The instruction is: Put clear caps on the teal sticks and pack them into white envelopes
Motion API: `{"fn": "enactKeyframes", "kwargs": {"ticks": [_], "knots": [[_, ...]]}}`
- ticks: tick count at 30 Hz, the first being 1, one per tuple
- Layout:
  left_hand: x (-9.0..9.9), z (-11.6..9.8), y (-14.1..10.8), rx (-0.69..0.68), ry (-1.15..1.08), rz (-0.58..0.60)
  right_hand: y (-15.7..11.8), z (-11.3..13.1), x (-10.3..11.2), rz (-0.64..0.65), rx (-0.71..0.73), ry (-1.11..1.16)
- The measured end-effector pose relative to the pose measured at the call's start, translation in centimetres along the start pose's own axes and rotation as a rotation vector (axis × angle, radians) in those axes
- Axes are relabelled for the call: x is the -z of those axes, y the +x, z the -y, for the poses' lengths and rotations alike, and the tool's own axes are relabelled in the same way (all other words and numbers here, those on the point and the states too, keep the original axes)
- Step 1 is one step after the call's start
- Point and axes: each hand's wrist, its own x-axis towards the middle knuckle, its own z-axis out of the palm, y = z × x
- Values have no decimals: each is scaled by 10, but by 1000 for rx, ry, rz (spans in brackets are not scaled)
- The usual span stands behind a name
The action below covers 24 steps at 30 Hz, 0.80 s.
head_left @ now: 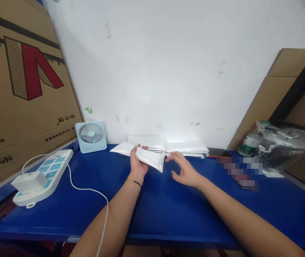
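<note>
A flat white plastic-wrapped packet (149,155) lies tilted in my left hand (138,164), with the thumb over its near edge and the fingers behind it. My right hand (183,169) is just off the packet's right end, fingers apart and curved, holding nothing. Behind the held packet, a stack of similar white packets (145,141) rests against the wall. Beside it on the right lies another stack of white packets (187,146). What the packets contain cannot be seen.
On the blue table (158,207) stand a light-blue fan (91,137) and a power strip (57,167) with a white cable (88,189). A dark phone-like slab (220,153), a can (249,144) and a clear plastic bag (283,146) are on the right. Cardboard (21,117) flanks the left.
</note>
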Motion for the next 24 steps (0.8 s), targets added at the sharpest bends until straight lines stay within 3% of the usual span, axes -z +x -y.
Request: {"fn": "enactKeyframes", "kwargs": {"ticks": [2,6,8,12,16,19,24], "knots": [[-1,1,-2,33,36,19,0,2,-1,-44,30,-29],[-2,-2,-3,10,96,35,-1,-2,-5,75,79,83],[-5,-6,-4,-75,144,28,-3,-5,-10,-39,-99,285],[-26,0,-16,-247,256,114,0,-4,-26,-438,-689,1015],[-57,28,-37,-375,410,329,7,-5,-36,-420,-950,1620],[-74,49,-51,-415,531,434,5,-17,-35,-503,-1061,1754],[-89,57,-59,-437,601,491,-1,-37,-28,-607,-1170,1663]]}}
